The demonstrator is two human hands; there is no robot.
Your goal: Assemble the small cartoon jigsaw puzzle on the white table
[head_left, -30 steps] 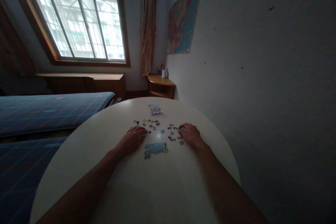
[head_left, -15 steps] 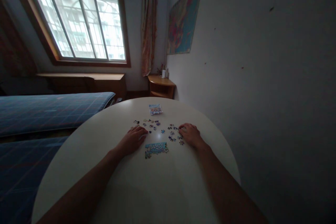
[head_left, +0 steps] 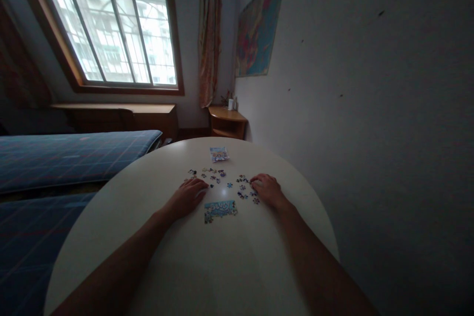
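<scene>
Fingers, left (head_left: 199,184): loosely stretched and rested on the table (head_left: 218,266), apparently released, with a small piece (head_left: 211,186) just beside the tips
Fingers, right (head_left: 260,178): bent over the edge of the right group (head_left: 242,188); whether a piece is pinched cannot be told
Left group (head_left: 213,175): scattered beyond the left hand
Puzzle (head_left: 221,209): partly joined, laid between the forearms and the loose pieces
Packet (head_left: 219,154): placed beyond both groups

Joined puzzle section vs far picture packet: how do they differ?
Outline: the joined puzzle section has a jagged lower edge; the picture packet is roughly four-sided. Position: the section lies nearer the person, the packet farther off. Colour: the section is mostly blue, the packet paler. Both lie on the white table.
</scene>
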